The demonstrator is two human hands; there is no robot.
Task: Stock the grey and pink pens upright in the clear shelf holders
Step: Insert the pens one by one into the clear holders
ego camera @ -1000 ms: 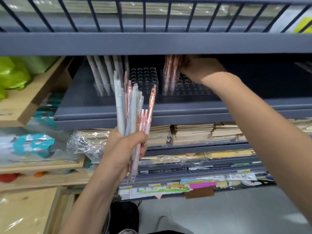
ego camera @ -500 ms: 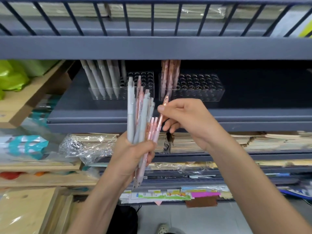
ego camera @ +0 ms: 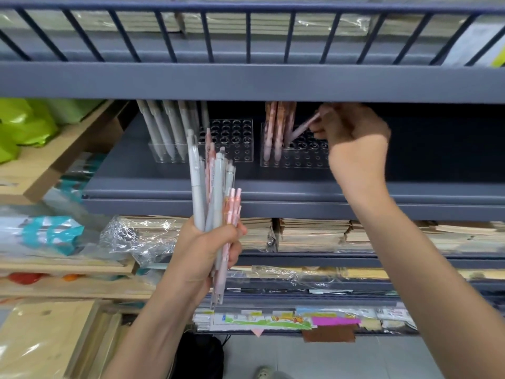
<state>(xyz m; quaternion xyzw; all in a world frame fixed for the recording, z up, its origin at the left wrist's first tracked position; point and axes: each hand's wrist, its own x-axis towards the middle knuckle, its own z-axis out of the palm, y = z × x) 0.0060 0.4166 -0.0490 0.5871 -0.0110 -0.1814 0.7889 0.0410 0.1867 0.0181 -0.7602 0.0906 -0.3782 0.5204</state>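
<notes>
Over the clear plastic grid holder point(ego camera: 299, 160), the right hand point(ego camera: 352, 129) pinches a slim pink pen point(ego camera: 302, 129) at a tilt, likely to steer its tip into a hole. Below-left of that holder, the left hand point(ego camera: 210, 247) grips the spare bundle of grey and pink pens point(ego camera: 211, 187), probably to keep them within reach.

Upper ends of the stocked grey pens point(ego camera: 164, 127) and pink pens point(ego camera: 276, 127) are hidden behind the upper shelf edge point(ego camera: 246, 80). The right hand point(ego camera: 352, 138) covers the right end of the right holder point(ego camera: 300, 157); its fingertips point(ego camera: 321, 131) are shadowed and blurred.
</notes>
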